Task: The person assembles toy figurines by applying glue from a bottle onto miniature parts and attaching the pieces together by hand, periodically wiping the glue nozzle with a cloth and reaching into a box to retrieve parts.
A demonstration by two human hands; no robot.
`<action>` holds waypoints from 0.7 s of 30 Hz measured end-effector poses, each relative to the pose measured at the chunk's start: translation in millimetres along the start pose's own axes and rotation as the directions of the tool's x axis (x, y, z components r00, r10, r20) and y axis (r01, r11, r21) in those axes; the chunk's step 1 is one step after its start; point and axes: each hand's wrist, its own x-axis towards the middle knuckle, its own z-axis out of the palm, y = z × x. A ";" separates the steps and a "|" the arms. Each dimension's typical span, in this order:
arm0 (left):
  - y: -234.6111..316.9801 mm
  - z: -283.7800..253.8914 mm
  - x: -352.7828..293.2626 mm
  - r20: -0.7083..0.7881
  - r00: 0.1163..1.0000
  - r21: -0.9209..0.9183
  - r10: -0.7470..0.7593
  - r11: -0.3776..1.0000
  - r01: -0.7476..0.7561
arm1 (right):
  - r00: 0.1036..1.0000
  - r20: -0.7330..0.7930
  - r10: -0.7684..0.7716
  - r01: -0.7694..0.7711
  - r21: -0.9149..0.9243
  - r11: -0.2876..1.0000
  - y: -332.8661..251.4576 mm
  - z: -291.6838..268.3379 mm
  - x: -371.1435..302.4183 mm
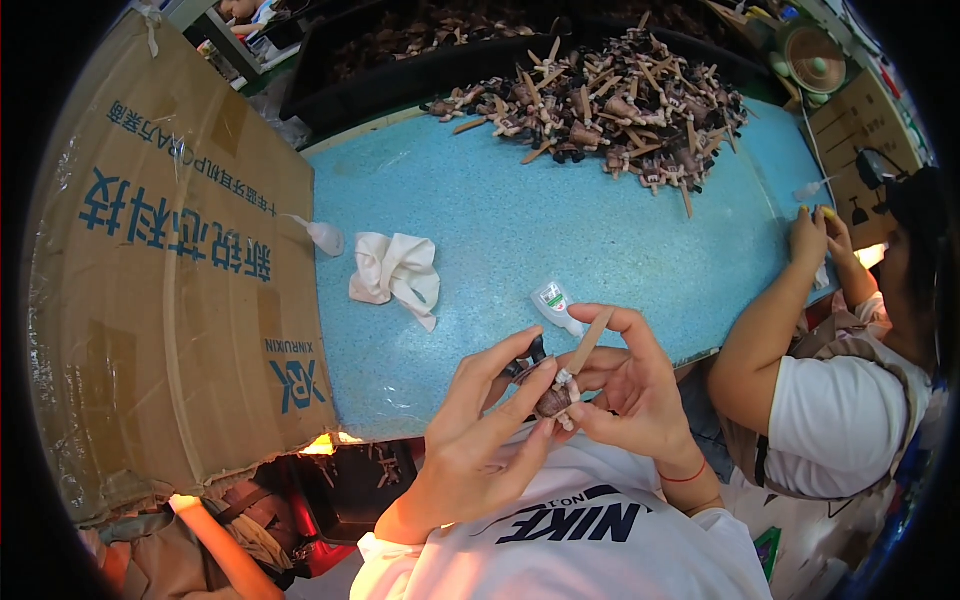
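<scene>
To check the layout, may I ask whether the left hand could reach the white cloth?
Probably yes: the white cloth lies uncovered on the table, though the left hand holds a figurine.

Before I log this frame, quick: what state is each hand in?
Left hand: closed, holding the small figure.
Right hand: closed, holding the same figure.

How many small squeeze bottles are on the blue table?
3: one bottle beside the cardboard box, one by your right hand, one near the co-worker's hands. Others may be hidden.
</scene>
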 end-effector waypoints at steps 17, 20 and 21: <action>-2.6 6.1 2.9 -0.019 1.000 0.028 0.009 1.000 -0.008 | 0.999 -0.017 0.034 -0.034 0.014 0.999 0.1 -3.7 1.0; -5.4 3.7 3.0 0.020 1.000 0.020 0.014 1.000 -0.015 | 0.998 -0.019 0.054 -0.053 0.025 0.998 -1.4 -3.8 0.6; -6.6 3.6 3.1 0.035 0.999 0.002 0.018 1.000 -0.019 | 0.998 -0.020 0.063 -0.062 0.024 0.998 -1.7 -3.8 0.3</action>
